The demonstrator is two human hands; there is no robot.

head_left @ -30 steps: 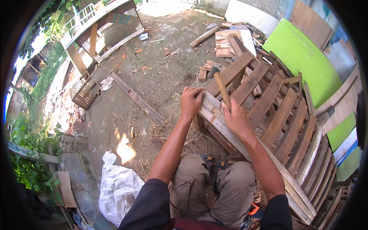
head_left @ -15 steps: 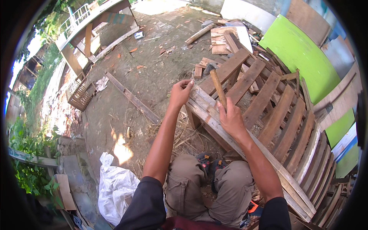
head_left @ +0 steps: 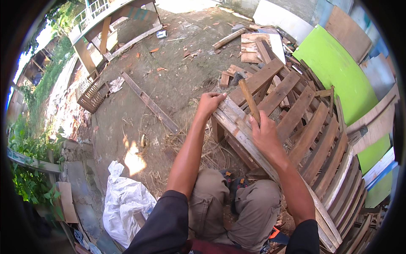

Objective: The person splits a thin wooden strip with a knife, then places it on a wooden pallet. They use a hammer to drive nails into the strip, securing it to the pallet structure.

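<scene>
My right hand [head_left: 264, 132] is closed around the wooden handle of a hammer [head_left: 248, 100], its dark head raised up and away from me. Below it runs a long pale wooden plank [head_left: 242, 130], worn and weathered, along the near side of a slatted brown wood frame [head_left: 296, 111]. At the plank's far end, my left hand [head_left: 210, 104] has thumb and forefinger pinched together. Whatever those fingertips hold, if anything, is too small to make out. The hammer head is apart from the left hand, to its upper right.
Scrap wood [head_left: 253, 50] lies piled beyond the frame, beside a bright green panel [head_left: 338, 63]. A white sack [head_left: 127, 207] sits to my left, near a low block wall [head_left: 81, 169]. On the dirt lie a long narrow board [head_left: 149, 101] and a slatted crate [head_left: 91, 96].
The whole view has shifted, so the scene sits slightly farther right. Both hands keep nearly the same places at the plank, and the hammer stays raised in my right hand.
</scene>
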